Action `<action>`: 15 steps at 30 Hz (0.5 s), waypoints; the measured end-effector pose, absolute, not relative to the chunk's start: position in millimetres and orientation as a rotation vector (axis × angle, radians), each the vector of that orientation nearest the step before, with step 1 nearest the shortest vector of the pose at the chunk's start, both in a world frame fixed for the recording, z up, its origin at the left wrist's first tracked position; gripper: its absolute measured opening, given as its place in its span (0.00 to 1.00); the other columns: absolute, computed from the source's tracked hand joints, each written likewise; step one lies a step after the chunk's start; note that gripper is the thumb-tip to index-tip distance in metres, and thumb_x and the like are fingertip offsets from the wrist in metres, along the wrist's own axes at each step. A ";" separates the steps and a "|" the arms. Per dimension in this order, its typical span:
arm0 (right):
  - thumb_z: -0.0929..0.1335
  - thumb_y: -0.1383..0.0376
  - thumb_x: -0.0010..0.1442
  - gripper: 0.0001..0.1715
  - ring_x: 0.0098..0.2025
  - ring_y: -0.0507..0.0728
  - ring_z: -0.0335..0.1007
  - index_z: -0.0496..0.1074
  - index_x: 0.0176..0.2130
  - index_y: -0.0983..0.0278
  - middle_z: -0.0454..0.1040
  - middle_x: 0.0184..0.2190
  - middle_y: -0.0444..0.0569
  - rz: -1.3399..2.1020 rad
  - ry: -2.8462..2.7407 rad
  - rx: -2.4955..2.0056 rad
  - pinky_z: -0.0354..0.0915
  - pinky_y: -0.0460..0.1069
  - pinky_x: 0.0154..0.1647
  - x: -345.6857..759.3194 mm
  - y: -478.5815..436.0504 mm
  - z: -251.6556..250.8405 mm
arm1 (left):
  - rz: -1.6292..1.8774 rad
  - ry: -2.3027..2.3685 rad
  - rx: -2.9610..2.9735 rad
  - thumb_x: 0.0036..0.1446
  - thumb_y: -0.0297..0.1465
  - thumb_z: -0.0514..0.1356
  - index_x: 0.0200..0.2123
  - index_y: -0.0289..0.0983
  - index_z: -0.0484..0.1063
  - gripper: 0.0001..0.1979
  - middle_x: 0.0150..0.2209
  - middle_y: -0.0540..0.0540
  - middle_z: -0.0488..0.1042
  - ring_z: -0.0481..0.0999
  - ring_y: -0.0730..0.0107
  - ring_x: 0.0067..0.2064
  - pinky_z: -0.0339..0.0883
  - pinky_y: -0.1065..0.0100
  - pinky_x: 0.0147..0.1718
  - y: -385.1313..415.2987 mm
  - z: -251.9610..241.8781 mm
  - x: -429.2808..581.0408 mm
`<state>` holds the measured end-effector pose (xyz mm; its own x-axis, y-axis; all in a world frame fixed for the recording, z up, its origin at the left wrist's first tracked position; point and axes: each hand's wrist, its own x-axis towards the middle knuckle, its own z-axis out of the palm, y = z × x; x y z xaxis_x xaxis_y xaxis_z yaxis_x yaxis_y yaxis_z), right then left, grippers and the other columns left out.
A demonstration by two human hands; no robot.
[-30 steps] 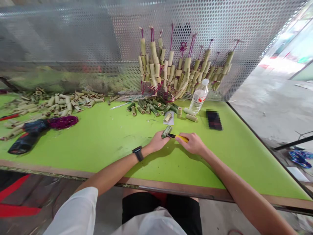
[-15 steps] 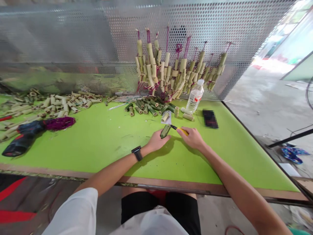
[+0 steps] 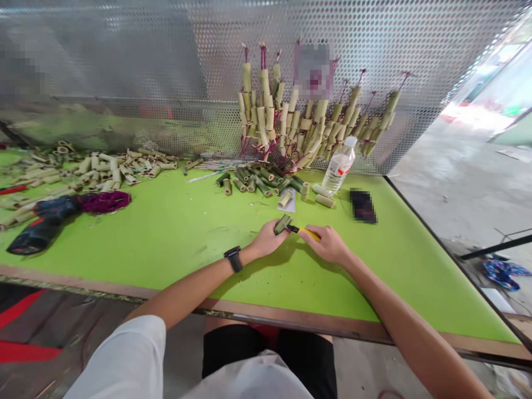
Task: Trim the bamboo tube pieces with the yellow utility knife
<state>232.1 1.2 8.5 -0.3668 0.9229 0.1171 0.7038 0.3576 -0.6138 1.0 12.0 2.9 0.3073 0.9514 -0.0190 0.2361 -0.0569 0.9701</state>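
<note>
My left hand [image 3: 267, 240] is closed round a short green bamboo tube [image 3: 282, 224], held tilted just above the table. My right hand [image 3: 327, 243] grips a yellow-handled utility knife [image 3: 310, 234], its dark front end touching the right side of the tube. Beyond my hands, a pale bamboo piece [image 3: 285, 198] lies on a small white card [image 3: 292, 205]. Behind that is a pile of green bamboo tubes [image 3: 261, 180]. Two more pale pieces lie by the clear plastic bottle [image 3: 337, 169].
Strung bamboo pieces [image 3: 307, 124] hang on the perforated metal panel [image 3: 145, 61]. At left lie a bamboo heap [image 3: 112, 169], a cordless drill [image 3: 41, 224] and purple cord [image 3: 110, 202]. A blurred dark object [image 3: 363, 205] rests on the green table [image 3: 166, 233] at right.
The knife's front end has come down from just above the tube to its right side. The tube is tilted more to the right. The whole view has shifted slightly.
</note>
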 end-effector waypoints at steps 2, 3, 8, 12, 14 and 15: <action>0.60 0.39 0.74 0.35 0.21 0.51 0.55 0.65 0.28 0.60 0.63 0.19 0.42 0.670 -2.223 -1.392 0.51 0.49 0.26 229.7 -0.4 8.7 | 0.878 1.143 1.522 0.62 0.33 0.66 0.35 0.38 0.73 0.07 0.26 0.53 0.68 0.63 0.71 0.28 0.56 0.66 0.31 12.5 4.2 1.2; 0.60 0.39 0.74 0.34 0.21 0.51 0.55 0.65 0.28 0.60 0.63 0.19 0.42 0.676 -2.238 -1.385 0.51 0.49 0.26 228.7 -1.0 8.8 | 0.886 1.148 1.520 0.61 0.32 0.66 0.35 0.37 0.73 0.05 0.27 0.53 0.69 0.64 0.70 0.28 0.56 0.66 0.31 12.6 4.7 1.3; 0.60 0.39 0.74 0.34 0.21 0.52 0.57 0.68 0.29 0.60 0.66 0.20 0.44 0.634 -2.249 -1.429 0.52 0.49 0.26 224.7 -3.9 8.5 | 0.887 1.181 1.544 0.60 0.30 0.64 0.35 0.37 0.74 0.03 0.28 0.52 0.71 0.66 0.69 0.29 0.57 0.65 0.32 13.4 4.8 2.4; 0.59 0.36 0.73 0.37 0.21 0.53 0.59 0.70 0.29 0.60 0.69 0.20 0.46 0.611 -2.235 -1.494 0.52 0.50 0.26 225.8 -2.6 4.5 | 0.858 1.242 1.581 0.61 0.30 0.64 0.30 0.39 0.70 0.07 0.25 0.52 0.70 0.65 0.68 0.28 0.54 0.65 0.30 14.6 3.2 2.5; 0.59 0.33 0.72 0.40 0.21 0.54 0.60 0.72 0.29 0.60 0.71 0.21 0.48 0.588 -2.174 -1.575 0.53 0.50 0.26 233.2 3.0 3.4 | 0.837 1.233 1.603 0.62 0.31 0.65 0.29 0.39 0.69 0.09 0.25 0.52 0.69 0.65 0.68 0.27 0.54 0.65 0.30 13.3 1.6 1.8; 0.58 0.32 0.71 0.41 0.21 0.55 0.61 0.74 0.30 0.60 0.71 0.21 0.48 0.564 -2.113 -1.640 0.54 0.50 0.26 238.8 6.9 3.5 | 0.824 1.214 1.618 0.63 0.33 0.65 0.29 0.40 0.69 0.10 0.25 0.52 0.69 0.65 0.68 0.27 0.54 0.65 0.29 12.1 0.4 1.4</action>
<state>238.8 6.9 3.5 -0.2274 0.9713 0.0693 0.8076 0.2279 -0.5439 1.4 12.1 0.4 0.2890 0.9572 -0.0143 0.3405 -0.0888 0.9360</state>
